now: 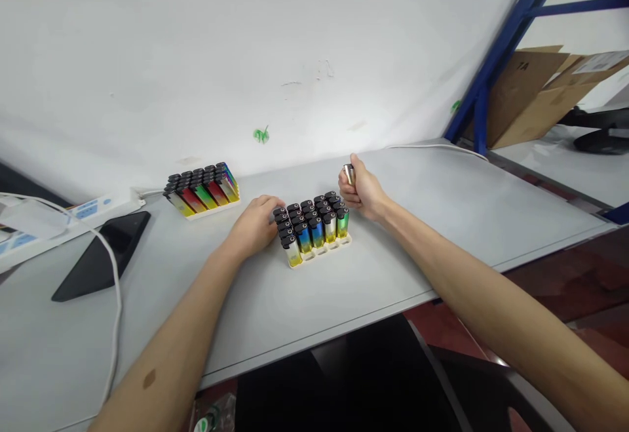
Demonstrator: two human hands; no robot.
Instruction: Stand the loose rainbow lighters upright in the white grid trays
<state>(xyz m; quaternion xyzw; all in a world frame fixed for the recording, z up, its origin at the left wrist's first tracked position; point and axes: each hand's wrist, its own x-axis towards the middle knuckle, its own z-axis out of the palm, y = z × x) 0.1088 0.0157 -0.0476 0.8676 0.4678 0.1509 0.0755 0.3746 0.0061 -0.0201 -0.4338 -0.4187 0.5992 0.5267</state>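
A pale tray [319, 251] stands on the table with several upright lighters in it, black tops up; its front row has some empty slots. My left hand [256, 223] is at the tray's left side, fingers curled against it and the lighters; the fingertips are partly hidden. Just behind the tray's right end, my right hand [361, 189] is closed around a lighter [349, 174], whose metal top shows above the fist. A second tray [213, 211], full of colourful lighters [201, 189], stands further back on the left, touched by neither hand.
On the left lie a black tablet or phone [103, 255], a white power strip [93, 212] and a white cable [116, 301]. The wall [295, 58] rises behind the grey table [304, 314]. Cardboard boxes [535, 101] stand beyond a blue frame [480, 101] at the right.
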